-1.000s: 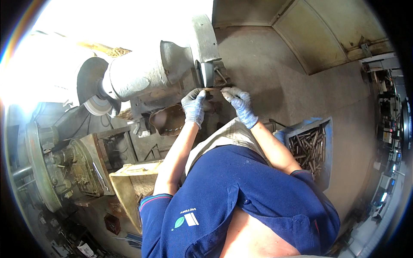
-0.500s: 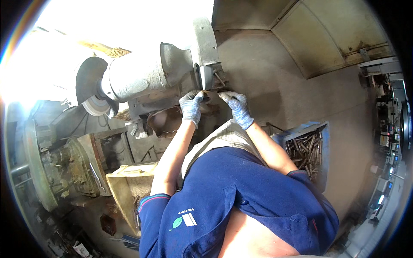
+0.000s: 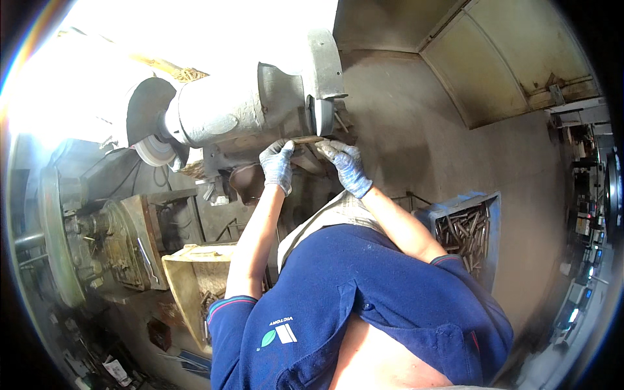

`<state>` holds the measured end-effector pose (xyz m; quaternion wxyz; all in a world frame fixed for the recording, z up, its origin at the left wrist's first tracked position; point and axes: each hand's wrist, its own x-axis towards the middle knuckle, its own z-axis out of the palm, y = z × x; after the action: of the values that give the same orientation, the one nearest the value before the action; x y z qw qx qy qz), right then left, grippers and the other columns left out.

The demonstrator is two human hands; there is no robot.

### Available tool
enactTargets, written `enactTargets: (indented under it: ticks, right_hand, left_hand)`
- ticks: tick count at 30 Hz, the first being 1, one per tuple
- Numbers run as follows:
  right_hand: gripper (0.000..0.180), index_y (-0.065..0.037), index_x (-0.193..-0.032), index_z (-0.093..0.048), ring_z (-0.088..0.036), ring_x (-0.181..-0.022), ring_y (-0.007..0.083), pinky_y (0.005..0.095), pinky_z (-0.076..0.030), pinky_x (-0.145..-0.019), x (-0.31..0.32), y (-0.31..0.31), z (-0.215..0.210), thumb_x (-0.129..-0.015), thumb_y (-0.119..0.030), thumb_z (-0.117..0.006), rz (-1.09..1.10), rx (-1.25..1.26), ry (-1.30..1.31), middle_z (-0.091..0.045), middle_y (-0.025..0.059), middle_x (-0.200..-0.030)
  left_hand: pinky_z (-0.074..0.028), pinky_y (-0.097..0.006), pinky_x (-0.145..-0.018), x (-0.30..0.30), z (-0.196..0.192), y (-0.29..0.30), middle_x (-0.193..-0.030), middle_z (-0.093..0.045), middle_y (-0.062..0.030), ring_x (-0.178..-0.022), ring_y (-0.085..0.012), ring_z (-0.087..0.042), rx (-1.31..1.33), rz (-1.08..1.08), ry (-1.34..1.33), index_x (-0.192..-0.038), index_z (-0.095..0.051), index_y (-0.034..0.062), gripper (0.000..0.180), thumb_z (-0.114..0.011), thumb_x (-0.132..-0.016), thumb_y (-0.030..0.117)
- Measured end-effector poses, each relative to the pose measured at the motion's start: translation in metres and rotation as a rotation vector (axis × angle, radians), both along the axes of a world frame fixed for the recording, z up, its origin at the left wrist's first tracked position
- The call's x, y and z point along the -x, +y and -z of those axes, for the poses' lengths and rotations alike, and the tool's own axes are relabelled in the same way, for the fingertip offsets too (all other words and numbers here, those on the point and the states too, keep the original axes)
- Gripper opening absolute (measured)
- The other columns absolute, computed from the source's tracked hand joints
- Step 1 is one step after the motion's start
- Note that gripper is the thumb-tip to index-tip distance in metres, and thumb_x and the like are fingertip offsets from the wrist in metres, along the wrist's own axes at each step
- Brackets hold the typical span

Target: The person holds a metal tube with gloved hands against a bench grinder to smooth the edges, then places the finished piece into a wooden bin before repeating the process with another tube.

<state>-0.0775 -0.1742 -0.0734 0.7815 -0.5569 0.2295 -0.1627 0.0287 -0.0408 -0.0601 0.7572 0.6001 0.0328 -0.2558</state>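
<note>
A short brown metal rod [image 3: 307, 139] lies roughly level between my two gloved hands, just below the grinding wheel [image 3: 323, 117] of a grey bench grinder [image 3: 218, 112]. My left hand [image 3: 277, 166] pinches the rod's left end, thumb on the near side. My right hand [image 3: 346, 168] has its fingers closed at the other end, close under the wheel. Whether the rod touches the wheel I cannot tell. Both gloves are blue-grey with dirty fingertips, which partly hide the rod's ends.
To my right stands a blue-edged bin [image 3: 496, 224] with many metal rods [image 3: 465, 235]. A yellowish box [image 3: 175, 279] with more metal pieces is at my left, beside a greasy machine [image 3: 120, 244]. A second, white wheel [image 3: 156, 151] sits at the grinder's left end.
Both hands have shifted left relative to the grinder, and the rod now shows plainly between them. The view has turned slightly, moving the grinder rightward in the picture.
</note>
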Motion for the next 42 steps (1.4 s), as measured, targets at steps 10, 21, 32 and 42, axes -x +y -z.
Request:
enactTargets:
  ticks: [10, 21, 32, 42]
  right_hand:
    - [0.04, 0.003, -0.101, -0.065, -0.058, -0.106, 0.0255, 0.035, -0.044, -0.092, 0.052, 0.003, -0.055, -0.076, -0.027, -0.074, -0.061, 0.682, -0.326, -0.061, 0.0157, -0.111]
    - [0.05, 0.002, -0.102, -0.066, -0.054, -0.111, 0.0267, 0.0368, -0.042, -0.096, 0.072, 0.003, -0.081, -0.074, -0.038, -0.075, -0.08, 0.91, -0.279, -0.059, 0.0167, -0.115]
    - [0.032, 0.002, -0.103, -0.066, -0.056, -0.109, 0.0231, 0.0335, -0.043, -0.095, 0.059, -0.002, -0.059, -0.078, -0.018, -0.073, -0.008, 0.516, -0.218, -0.06, 0.0151, -0.115]
    - [0.02, -0.001, -0.096, -0.068, -0.06, -0.097, 0.0167, 0.0281, -0.047, -0.085, 0.044, -0.031, -0.018, -0.078, -0.009, -0.07, 0.061, 0.474, -0.149, -0.067, 0.0077, -0.098]
  left_hand:
    - [-0.04, -0.018, -0.047, 0.038, -0.051, 0.044, -0.074, -0.066, -0.0023, -0.056, -0.0044, -0.054, 0.006, 0.176, -0.315, -0.095, -0.067, 0.0015, 0.016, -0.067, -0.083, 0.013]
    - [-0.039, -0.018, -0.052, 0.041, -0.078, 0.035, -0.067, -0.061, 0.0002, -0.056, -0.0045, -0.051, 0.107, 0.213, -0.162, -0.086, -0.064, 0.0024, 0.014, -0.068, -0.083, 0.016]
    - [-0.047, -0.021, -0.063, 0.034, -0.064, 0.026, -0.08, -0.067, -0.005, -0.069, -0.008, -0.059, 0.024, 0.261, -0.233, -0.092, -0.065, -0.0024, 0.013, -0.067, -0.082, 0.007]
    - [-0.05, -0.023, -0.067, 0.028, -0.002, -0.006, -0.081, -0.068, -0.0069, -0.072, -0.0116, -0.063, 0.187, 0.239, -0.067, -0.09, -0.067, -0.0022, 0.01, -0.065, -0.082, 0.003]
